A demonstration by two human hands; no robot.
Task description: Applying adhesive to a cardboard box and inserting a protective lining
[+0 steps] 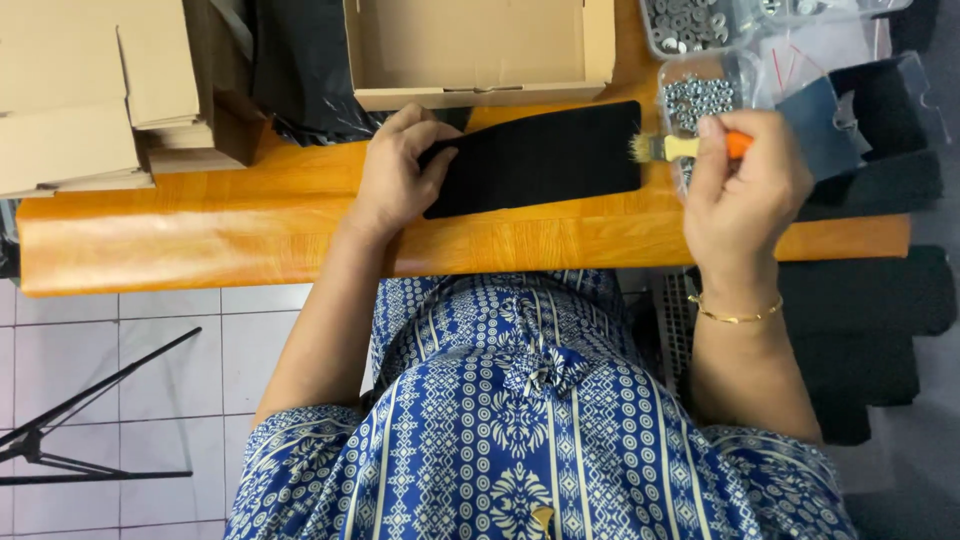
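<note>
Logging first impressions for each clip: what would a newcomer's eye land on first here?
Most striking is the black rectangular pad lying across the orange wooden table, its near end pinned by the left hand. At its other end the right hand holds a small orange-handled brush, bristles at the pad's edge. Behind them sit an open cardboard box and clear trays of metal nuts.

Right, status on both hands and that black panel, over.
Left hand pinning the black panel flat on the wooden table. Right hand gripping small orange-handled brush, bristles at panel's edge. Cardboard box close behind, not obstructing.
</note>
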